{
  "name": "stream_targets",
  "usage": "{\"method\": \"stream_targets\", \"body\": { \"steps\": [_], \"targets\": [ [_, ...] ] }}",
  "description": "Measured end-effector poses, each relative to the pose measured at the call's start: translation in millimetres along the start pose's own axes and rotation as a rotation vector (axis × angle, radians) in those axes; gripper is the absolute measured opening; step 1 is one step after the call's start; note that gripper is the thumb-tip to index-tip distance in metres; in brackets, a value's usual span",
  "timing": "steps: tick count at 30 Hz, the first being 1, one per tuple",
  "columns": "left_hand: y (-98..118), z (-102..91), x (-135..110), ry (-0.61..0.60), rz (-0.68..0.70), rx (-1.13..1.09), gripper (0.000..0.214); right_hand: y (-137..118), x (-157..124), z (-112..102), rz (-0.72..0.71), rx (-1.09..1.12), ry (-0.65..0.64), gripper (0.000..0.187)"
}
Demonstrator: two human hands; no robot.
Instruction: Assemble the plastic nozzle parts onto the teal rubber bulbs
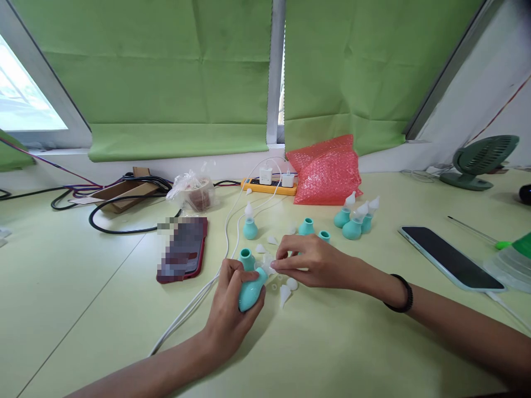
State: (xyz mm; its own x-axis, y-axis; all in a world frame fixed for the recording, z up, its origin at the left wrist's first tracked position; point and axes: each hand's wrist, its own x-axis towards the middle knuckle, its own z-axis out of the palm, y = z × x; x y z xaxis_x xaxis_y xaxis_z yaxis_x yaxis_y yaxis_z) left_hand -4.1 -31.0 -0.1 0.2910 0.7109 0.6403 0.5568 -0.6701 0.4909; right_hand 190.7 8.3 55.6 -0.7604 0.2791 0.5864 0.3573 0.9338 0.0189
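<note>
My left hand [232, 298] is wrapped round a teal nasal aspirator bulb [250, 293], its neck tilted up to the right. At that neck is a clear plastic piece [267, 262], pinched between the fingertips of my right hand [305, 260]; whether it is seated in the neck I cannot tell. Just behind my left hand an open teal bulb [246, 255] stands upright. Two more open bulbs, one of them [306, 226] in fuller view, are behind my right hand, partly hidden. White cone tips [285, 294] and small rings lie on the table near my hands.
Several bulbs with tips fitted [352, 225] stand at the right back, and one [250, 225] stands near the white cables [199, 296]. A red phone [185, 249] lies left, another phone [450, 257] right. Behind are a power strip [269, 187] and a pink bubble-wrap bag [327, 174].
</note>
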Motion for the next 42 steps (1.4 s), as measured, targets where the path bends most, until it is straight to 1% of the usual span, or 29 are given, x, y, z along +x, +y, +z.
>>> {"method": "stream_targets", "body": {
  "steps": [5,8,11,15,18,20,23,26,31,35,42],
  "targets": [
    [1,1.8,1,-0.029,0.013,0.035,0.019,-7,-1,-1,-0.053,-0.26,-0.157,0.026],
    [1,1.9,2,-0.027,0.031,0.056,0.019,-13,-3,2,-0.068,-0.317,-0.228,0.032],
    [0,1.9,1,-0.016,0.051,0.075,0.02,-16,-4,3,-0.086,-0.346,-0.261,0.033],
    [0,2.9,1,0.003,0.078,0.087,0.02,-15,-3,2,-0.111,-0.36,-0.254,0.034],
    [-1,3.4,1,0.018,0.103,0.076,0.02,-14,-2,1,-0.128,-0.351,-0.232,0.035],
    [0,2.9,1,0.013,0.093,0.058,0.02,-13,-2,1,-0.139,-0.347,-0.204,0.036],
    [1,1.5,2,-0.004,-0.008,-0.009,0.019,-12,-1,0,-0.144,-0.349,-0.155,0.034],
    [3,1.2,4,0.022,-0.09,-0.079,0.017,-11,0,-1,-0.151,-0.355,-0.099,0.03],
    [6,1.3,5,0.082,-0.134,-0.145,0.017,-11,0,1,-0.158,-0.36,0.023,0.026],
    [8,0.6,5,0.104,-0.177,-0.197,0.017,-9,-3,5,-0.155,-0.362,0.117,0.024],
    [8,0.0,5,0.089,-0.254,-0.244,0.017,-8,-6,12,-0.145,-0.384,0.244,0.013]
  ]
}}
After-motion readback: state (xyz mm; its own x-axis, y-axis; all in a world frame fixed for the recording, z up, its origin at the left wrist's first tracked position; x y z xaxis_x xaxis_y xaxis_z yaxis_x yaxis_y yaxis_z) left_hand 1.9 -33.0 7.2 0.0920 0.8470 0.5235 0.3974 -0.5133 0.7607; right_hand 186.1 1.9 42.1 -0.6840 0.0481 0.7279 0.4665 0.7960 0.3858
